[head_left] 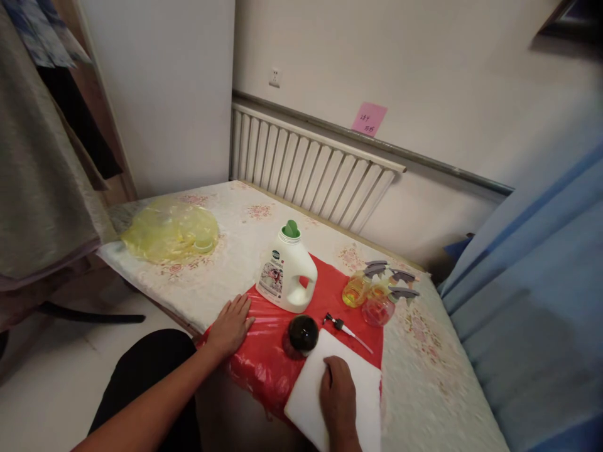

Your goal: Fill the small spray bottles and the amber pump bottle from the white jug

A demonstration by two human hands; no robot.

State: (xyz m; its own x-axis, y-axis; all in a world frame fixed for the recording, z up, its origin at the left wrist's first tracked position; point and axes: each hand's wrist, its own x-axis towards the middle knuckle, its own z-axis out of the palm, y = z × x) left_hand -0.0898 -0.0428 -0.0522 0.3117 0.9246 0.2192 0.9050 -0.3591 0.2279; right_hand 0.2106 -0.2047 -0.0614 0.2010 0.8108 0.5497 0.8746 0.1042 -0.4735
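Note:
My left hand (232,326) lies flat with its fingers stretched out on a red plastic sheet (264,370). Curled over a white board (308,402), my right hand (338,392) is closed, and nothing shows in its fingers. A round, glossy dark bottle (303,334) stands between my hands. Just behind it is a white detergent jug (294,276) with no cap on and a green piece (291,228) at its mouth. Beside the board lies a black and white pump head (346,328) with a thin tube.
Several spray bottles, including a yellow one (355,290) and a pink one (378,309), are grouped on the right. A yellow plastic bag (169,229) sits far left on the flowered cloth (257,229). Behind are a radiator (306,166) and, at right, a blue curtain (532,270).

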